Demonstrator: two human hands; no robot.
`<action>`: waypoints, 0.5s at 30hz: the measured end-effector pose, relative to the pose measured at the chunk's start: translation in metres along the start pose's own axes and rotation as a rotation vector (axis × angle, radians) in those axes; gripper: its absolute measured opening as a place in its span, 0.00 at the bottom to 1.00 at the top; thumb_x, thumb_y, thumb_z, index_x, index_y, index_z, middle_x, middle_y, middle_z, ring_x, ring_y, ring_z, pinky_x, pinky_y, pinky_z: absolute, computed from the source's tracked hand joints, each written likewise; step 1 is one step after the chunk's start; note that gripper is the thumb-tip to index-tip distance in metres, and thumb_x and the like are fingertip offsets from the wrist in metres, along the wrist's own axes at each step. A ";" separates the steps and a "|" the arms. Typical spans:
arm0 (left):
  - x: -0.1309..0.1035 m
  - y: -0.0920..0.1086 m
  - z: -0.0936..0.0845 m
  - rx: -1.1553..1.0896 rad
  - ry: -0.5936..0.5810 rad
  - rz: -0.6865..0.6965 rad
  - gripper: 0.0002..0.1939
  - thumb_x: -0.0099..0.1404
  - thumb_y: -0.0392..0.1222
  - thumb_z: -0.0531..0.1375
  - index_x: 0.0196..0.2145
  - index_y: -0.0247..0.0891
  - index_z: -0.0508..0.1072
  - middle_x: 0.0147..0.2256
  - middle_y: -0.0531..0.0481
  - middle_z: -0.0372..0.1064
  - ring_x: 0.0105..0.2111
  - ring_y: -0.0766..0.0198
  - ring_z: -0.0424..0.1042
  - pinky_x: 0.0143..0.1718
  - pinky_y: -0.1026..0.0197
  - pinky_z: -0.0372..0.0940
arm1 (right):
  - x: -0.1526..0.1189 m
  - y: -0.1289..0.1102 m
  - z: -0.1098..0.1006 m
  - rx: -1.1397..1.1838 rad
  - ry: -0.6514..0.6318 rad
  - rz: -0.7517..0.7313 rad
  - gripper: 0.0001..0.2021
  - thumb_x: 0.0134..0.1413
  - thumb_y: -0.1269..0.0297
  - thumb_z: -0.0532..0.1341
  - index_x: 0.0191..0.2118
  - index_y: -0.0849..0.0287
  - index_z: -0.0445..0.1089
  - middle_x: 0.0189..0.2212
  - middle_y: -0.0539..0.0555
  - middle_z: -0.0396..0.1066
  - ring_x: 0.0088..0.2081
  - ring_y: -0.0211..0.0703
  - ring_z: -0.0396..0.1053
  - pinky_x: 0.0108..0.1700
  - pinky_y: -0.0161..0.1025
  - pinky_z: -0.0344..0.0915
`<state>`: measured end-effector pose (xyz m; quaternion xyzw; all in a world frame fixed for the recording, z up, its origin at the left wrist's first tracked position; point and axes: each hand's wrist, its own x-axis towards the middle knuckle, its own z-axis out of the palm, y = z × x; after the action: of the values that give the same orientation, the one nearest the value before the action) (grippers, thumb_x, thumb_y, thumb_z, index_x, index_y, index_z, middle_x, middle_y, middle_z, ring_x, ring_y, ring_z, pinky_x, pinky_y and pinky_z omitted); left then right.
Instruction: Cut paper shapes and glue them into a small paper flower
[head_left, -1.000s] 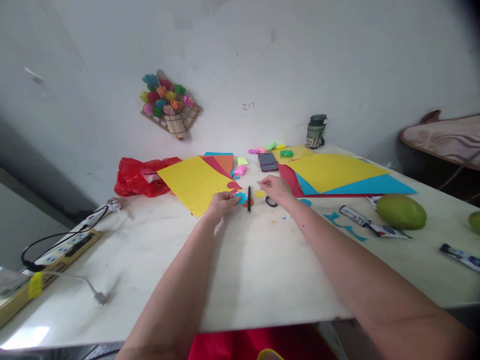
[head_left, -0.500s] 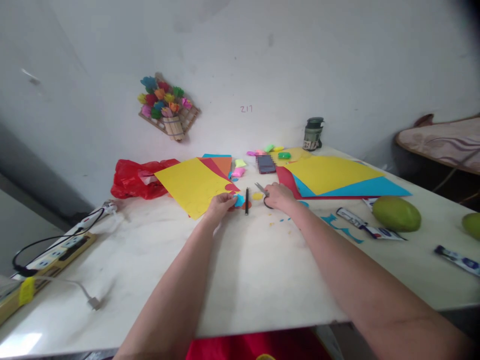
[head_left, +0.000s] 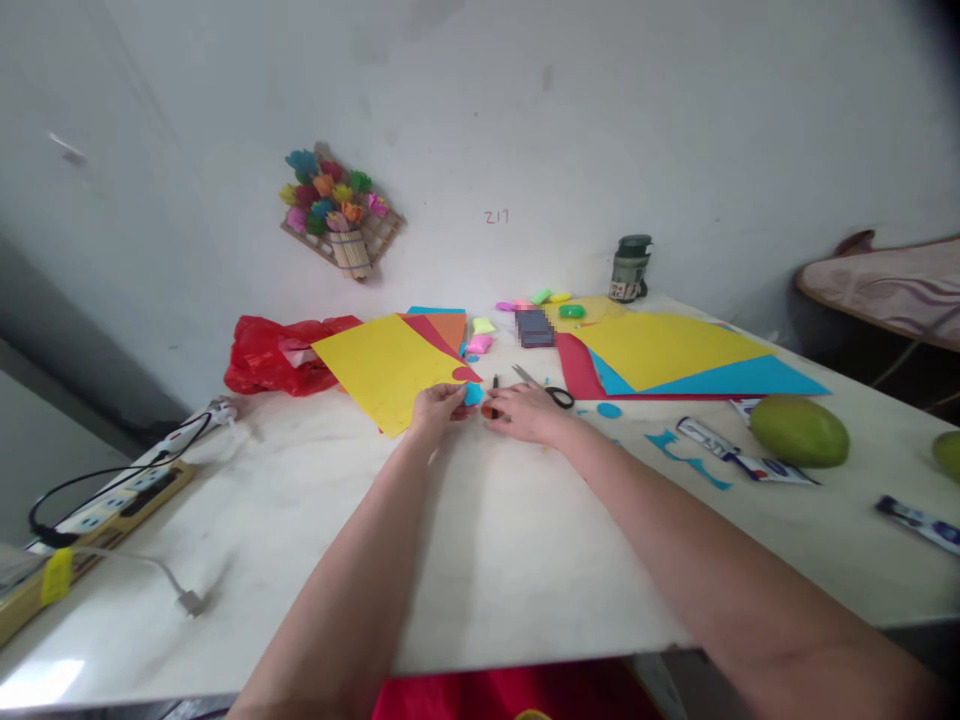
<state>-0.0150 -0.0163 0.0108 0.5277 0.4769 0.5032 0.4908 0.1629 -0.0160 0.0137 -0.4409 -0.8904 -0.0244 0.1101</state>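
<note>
My left hand (head_left: 439, 412) pinches a small blue paper cutout (head_left: 473, 394) between thumb and fingers, near the corner of a large yellow sheet. My right hand (head_left: 523, 412) lies low over the table with its fingers stretched out to the left. Its fingertips are at a small orange paper piece (head_left: 489, 410) and partly cover a dark pen (head_left: 495, 383). Just behind that hand rest scissors (head_left: 558, 396) with black handles, out of its grasp. A red paper circle (head_left: 463, 374) sits on the corner of the yellow sheet (head_left: 386, 370). A blue paper circle (head_left: 609, 411) lies to the right.
Yellow, blue and red sheets (head_left: 675, 350) are stacked at right, beside glue tubes (head_left: 705, 438), blue scraps (head_left: 686, 460) and a green mango (head_left: 799, 432). A phone (head_left: 535, 328) and clay packets (head_left: 480, 343) lie behind. At left are a red plastic bag (head_left: 277, 355) and a power strip (head_left: 112, 520).
My right hand has let go of the scissors, leaving them on the table, and moved left to the pen and orange piece. My left hand still holds the blue cutout.
</note>
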 end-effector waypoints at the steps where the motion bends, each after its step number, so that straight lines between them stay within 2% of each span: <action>1: 0.000 0.000 0.000 -0.006 -0.003 0.002 0.17 0.46 0.49 0.63 0.29 0.33 0.69 0.26 0.49 0.71 0.25 0.65 0.72 0.30 0.63 0.64 | 0.001 -0.001 0.002 -0.004 -0.009 -0.014 0.16 0.53 0.56 0.50 0.45 0.48 0.67 0.54 0.49 0.60 0.51 0.48 0.60 0.50 0.47 0.51; 6: 0.000 -0.001 0.002 -0.042 0.031 -0.020 0.15 0.47 0.46 0.64 0.28 0.34 0.66 0.24 0.50 0.70 0.24 0.65 0.72 0.28 0.63 0.65 | 0.005 0.009 0.009 -0.006 -0.019 -0.061 0.18 0.56 0.67 0.45 0.49 0.55 0.64 0.55 0.53 0.57 0.52 0.43 0.59 0.52 0.44 0.51; 11: 0.000 -0.001 0.005 -0.029 0.025 -0.039 0.13 0.48 0.45 0.63 0.27 0.35 0.65 0.23 0.50 0.70 0.23 0.65 0.71 0.28 0.62 0.65 | 0.014 0.030 0.018 -0.027 0.026 -0.011 0.18 0.57 0.70 0.45 0.50 0.57 0.64 0.55 0.54 0.58 0.53 0.40 0.58 0.56 0.41 0.47; 15: -0.002 0.000 0.006 0.019 0.007 -0.039 0.14 0.49 0.47 0.62 0.28 0.34 0.67 0.24 0.50 0.70 0.23 0.66 0.70 0.27 0.63 0.64 | 0.019 0.035 0.022 -0.067 0.072 0.034 0.17 0.57 0.71 0.46 0.48 0.58 0.66 0.54 0.54 0.60 0.53 0.38 0.58 0.57 0.40 0.44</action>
<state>-0.0094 -0.0185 0.0108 0.5212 0.4938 0.4907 0.4937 0.1756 0.0237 -0.0059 -0.4582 -0.8770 -0.0680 0.1275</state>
